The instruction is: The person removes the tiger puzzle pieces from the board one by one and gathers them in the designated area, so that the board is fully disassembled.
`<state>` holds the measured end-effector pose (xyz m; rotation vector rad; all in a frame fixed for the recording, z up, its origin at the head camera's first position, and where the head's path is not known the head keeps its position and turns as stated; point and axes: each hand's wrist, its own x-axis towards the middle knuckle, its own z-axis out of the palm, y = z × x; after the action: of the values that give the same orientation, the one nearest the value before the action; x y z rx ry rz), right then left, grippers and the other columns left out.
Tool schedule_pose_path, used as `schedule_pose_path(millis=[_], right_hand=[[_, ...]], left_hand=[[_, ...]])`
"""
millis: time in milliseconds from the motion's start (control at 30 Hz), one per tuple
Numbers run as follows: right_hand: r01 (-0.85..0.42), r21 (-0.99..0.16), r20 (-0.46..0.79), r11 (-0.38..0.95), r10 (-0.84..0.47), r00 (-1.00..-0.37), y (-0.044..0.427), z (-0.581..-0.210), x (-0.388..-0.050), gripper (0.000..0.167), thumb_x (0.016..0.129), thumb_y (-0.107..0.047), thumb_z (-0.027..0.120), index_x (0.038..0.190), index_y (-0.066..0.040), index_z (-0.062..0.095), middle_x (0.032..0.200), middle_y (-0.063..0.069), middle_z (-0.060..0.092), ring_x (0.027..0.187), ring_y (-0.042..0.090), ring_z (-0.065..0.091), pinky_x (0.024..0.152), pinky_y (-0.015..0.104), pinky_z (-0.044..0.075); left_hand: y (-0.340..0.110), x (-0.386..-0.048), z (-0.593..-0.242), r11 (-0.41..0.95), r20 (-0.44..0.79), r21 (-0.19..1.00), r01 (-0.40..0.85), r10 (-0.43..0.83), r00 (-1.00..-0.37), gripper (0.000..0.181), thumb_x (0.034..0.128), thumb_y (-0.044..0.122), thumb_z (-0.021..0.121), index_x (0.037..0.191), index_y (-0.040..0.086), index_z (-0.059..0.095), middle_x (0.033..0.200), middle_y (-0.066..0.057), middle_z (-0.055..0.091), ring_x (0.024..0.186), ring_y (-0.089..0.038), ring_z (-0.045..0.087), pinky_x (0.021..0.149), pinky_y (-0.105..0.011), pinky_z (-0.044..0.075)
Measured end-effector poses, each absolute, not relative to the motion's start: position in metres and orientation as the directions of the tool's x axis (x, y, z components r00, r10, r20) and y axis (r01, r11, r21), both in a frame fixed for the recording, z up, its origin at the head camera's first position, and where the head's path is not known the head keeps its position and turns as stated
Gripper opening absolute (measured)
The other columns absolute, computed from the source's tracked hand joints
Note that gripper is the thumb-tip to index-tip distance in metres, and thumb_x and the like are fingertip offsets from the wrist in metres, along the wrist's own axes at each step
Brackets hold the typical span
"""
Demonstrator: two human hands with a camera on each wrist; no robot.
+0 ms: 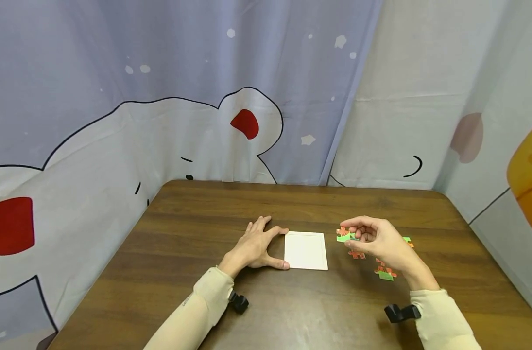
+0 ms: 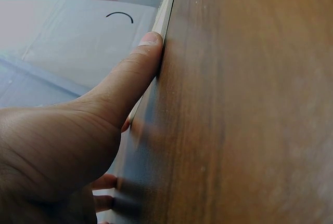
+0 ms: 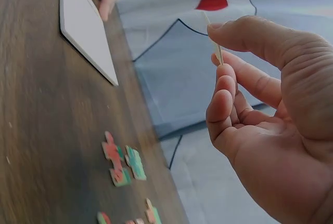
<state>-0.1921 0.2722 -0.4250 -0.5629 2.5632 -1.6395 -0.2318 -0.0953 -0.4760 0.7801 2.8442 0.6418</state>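
A flat white square puzzle tray (image 1: 306, 250) lies on the table between my hands. My left hand (image 1: 256, 245) rests at its left side with fingers spread, the index fingertip and thumb touching near the two left corners. In the left wrist view the thumb (image 2: 132, 76) lies straight along the tray's edge. Raised to the right of the tray, my right hand (image 1: 379, 240) pinches a thin puzzle piece (image 3: 218, 52) between thumb and fingertips. That piece appears edge-on in the right wrist view, so its printed face is hidden there.
Loose red and green puzzle pieces lie under and around the right hand, among them a red one (image 1: 357, 254), a red-green one (image 1: 386, 273) and one partly hidden (image 1: 408, 241). The brown wooden table (image 1: 196, 218) meets a printed curtain (image 1: 182, 141) at the back.
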Motion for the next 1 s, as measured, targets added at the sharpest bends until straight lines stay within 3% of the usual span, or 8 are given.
schedule_pose_path(millis=[267,467,667,1000], right_hand=[[-0.298,-0.858,0.183,0.418,-0.294,-0.938,0.292,-0.421,-0.183,0.041,0.095,-0.009,0.090,0.133,-0.003,0.075,0.103,0.015,0.069,0.087,0.014,0.066,0.069,0.022,0.058],[-0.277,-0.858,0.172,0.432,-0.267,-0.948,0.302,-0.424,-0.176,0.042,0.097,-0.013,0.090,0.135,-0.006,0.073,0.108,0.020,0.066,0.088,0.016,0.066,0.072,0.022,0.060],[-0.265,-0.868,0.160,0.421,-0.268,-0.950,0.310,-0.434,-0.171,0.036,0.096,-0.008,0.089,0.129,-0.002,0.075,0.101,0.010,0.067,0.083,0.014,0.067,0.067,0.022,0.059],[-0.283,-0.867,0.160,0.410,-0.309,-0.937,0.316,-0.458,-0.165,0.039,0.093,-0.002,0.089,0.128,0.003,0.073,0.104,0.015,0.067,0.086,0.012,0.065,0.069,0.021,0.059]], left_hand=[[-0.096,-0.232,-0.477,0.779,-0.009,0.425,0.460,0.512,-0.859,0.097,0.0789,0.068,0.095,0.161,0.035,0.057,0.182,-0.023,0.022,0.171,-0.048,0.013,0.139,-0.064,0.010],[-0.096,-0.231,-0.476,0.775,-0.009,0.433,0.460,0.514,-0.858,0.096,0.0796,0.067,0.095,0.161,0.035,0.057,0.182,-0.024,0.021,0.171,-0.048,0.012,0.139,-0.064,0.009],[-0.096,-0.231,-0.476,0.779,-0.006,0.425,0.461,0.512,-0.859,0.096,0.0791,0.068,0.095,0.161,0.035,0.057,0.182,-0.024,0.022,0.170,-0.048,0.014,0.139,-0.063,0.010],[-0.096,-0.231,-0.476,0.774,-0.007,0.434,0.461,0.514,-0.858,0.096,0.0794,0.067,0.095,0.161,0.034,0.057,0.182,-0.024,0.022,0.170,-0.048,0.013,0.139,-0.063,0.009]])
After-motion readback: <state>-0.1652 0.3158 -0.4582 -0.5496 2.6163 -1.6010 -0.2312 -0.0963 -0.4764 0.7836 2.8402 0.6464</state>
